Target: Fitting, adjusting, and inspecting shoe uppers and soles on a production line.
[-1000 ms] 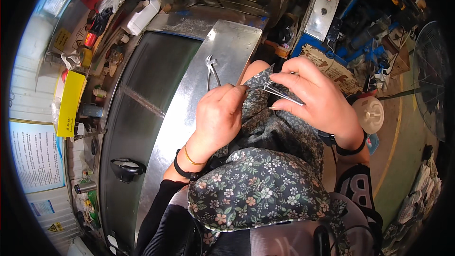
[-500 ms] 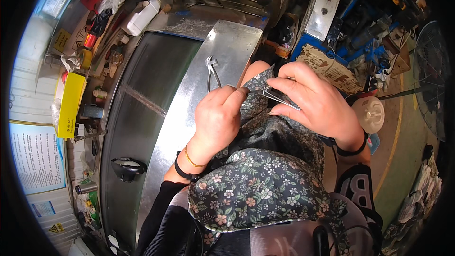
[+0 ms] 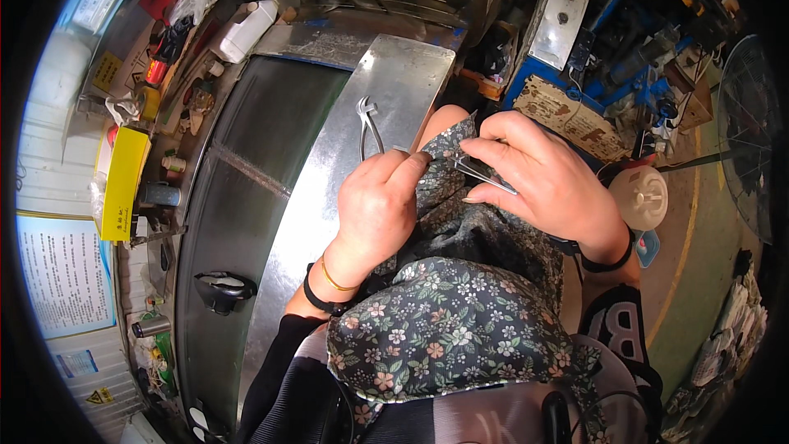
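My right hand (image 3: pixel 546 173) is curled round a slim, V-shaped silver hand tool (image 3: pixel 486 176), its two arms between thumb and fingers. The tool's tip points at my left hand, over my lap. My left hand (image 3: pixel 380 201) is closed, thumb and forefinger pinched together; what lies in the pinch is too small to make out. Below both hands spreads a dark floral apron (image 3: pixel 448 325) across my lap. A pair of metal pliers (image 3: pixel 368 127) lies on the steel ledge (image 3: pixel 316 197), just beyond my left hand.
Left of the ledge runs a dark conveyor belt (image 3: pixel 238 238) carrying a glossy black piece (image 3: pixel 223 290) with a pale patch. A shelf behind it holds a white jug (image 3: pixel 246 30) and a yellow box (image 3: pixel 123 185). On the right stand a control panel (image 3: pixel 567 12) and a fan (image 3: pixel 748 140).
My right hand and the silver tool have shifted very slightly. My left hand stays in place, and the pliers have not moved.
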A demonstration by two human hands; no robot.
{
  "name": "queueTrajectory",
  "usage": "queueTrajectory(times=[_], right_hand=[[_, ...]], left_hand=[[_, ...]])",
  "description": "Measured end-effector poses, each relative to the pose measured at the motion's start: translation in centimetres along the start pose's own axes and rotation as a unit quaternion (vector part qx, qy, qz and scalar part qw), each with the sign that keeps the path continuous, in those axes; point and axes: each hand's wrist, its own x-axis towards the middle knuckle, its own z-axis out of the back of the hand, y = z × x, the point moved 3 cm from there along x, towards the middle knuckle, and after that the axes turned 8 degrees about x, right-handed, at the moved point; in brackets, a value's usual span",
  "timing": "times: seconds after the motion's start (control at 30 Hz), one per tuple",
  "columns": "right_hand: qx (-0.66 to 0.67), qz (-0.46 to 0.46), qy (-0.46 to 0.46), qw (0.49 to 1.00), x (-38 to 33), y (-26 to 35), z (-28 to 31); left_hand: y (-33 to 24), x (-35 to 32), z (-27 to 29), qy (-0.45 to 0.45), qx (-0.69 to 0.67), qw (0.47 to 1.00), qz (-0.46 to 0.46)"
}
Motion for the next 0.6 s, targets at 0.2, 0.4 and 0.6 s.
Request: queueTrajectory(times=[0.2, 0.4, 0.6], right_hand=[[-0.006, 0.006, -0.002, 1.000, 0.1, -0.1, -0.6], [-0.017, -0.005, -0.015, 1.000, -0.1, -0.4, -1.0], [0.033, -0.021, -0.044, 0.998, -0.8, -1.0, -1.7]], left_hand=[[0.1, 0.0, -0.2, 0.021, 0.006, 1.000, -0.002], [-0.1, -0.2, -0.5, 0.028, -0.028, 0.999, 0.009], [0.1, -0.5, -0.8, 0.029, -0.057, 0.998, 0.022]])
